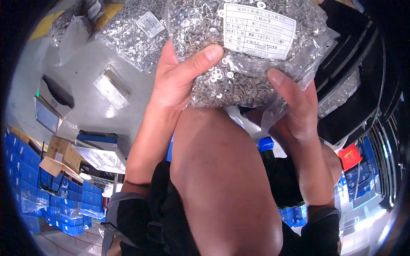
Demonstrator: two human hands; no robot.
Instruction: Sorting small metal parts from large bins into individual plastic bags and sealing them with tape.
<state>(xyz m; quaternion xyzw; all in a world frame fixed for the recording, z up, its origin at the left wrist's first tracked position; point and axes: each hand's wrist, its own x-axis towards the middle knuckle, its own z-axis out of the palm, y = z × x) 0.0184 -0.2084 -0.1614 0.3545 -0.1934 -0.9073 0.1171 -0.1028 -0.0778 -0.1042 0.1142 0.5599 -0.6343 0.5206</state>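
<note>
A clear plastic bag [200,30] packed with small silvery screws, with some loose washers showing among them, fills the top middle of the view. My left hand [177,81] grips its left side, thumb laid over the front and the fingers hidden behind. On the lower right, my right hand [299,102] pinches the bag's loose, crumpled plastic, its thumb pressed on the front. A white printed label [259,32] faces me on the bag. Its lower edge is just above my bare knee [213,141].
Another bag of metal parts [128,40] lies on the grey floor at upper left, near more bags [70,32]. A similar bag [341,94] rests by black shelving [358,47] on the right. Blue bins [68,209], a cardboard box [64,155] and a red box [350,157] stand around.
</note>
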